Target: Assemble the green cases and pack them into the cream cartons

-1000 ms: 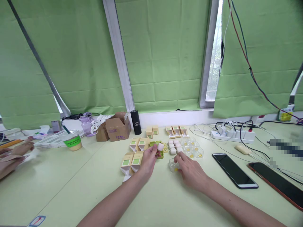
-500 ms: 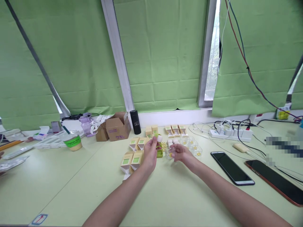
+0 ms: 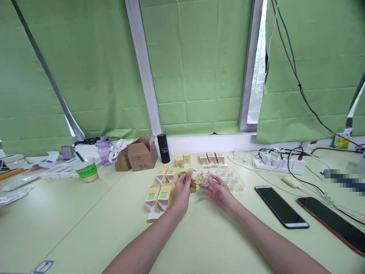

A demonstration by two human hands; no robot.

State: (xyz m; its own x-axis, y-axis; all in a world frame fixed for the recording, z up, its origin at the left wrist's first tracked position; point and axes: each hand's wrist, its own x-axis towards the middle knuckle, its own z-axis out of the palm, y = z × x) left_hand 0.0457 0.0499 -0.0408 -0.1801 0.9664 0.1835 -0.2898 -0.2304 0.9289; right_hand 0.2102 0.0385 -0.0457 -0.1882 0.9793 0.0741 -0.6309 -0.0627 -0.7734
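My left hand (image 3: pixel 183 188) is closed on a small green-and-white piece (image 3: pixel 194 175), its white end facing right. Close by on the right, my right hand (image 3: pixel 218 190) pinches a small clear plastic container (image 3: pixel 204 179). Behind and below my left fingers, green pieces (image 3: pixel 193 188) and small yellow pieces lie on the table, partly hidden. Several clear containers with yellow centres (image 3: pixel 232 179) stand just beyond my right hand. Left of my left hand are open small cardboard boxes (image 3: pixel 164 196) with green panels.
More small boxes (image 3: pixel 212 160) stand farther back. A black bottle (image 3: pixel 163 148), a brown carton (image 3: pixel 142 154) and a drink cup (image 3: pixel 87 170) are to the left. Two phones (image 3: pixel 281 207) and a power strip (image 3: pixel 281 165) with tangled cables occupy the right side.
My right hand has lifted a clear container from the table area and turned it, now beside the left hand's piece. The green-and-white piece has tilted and moved slightly right and down.
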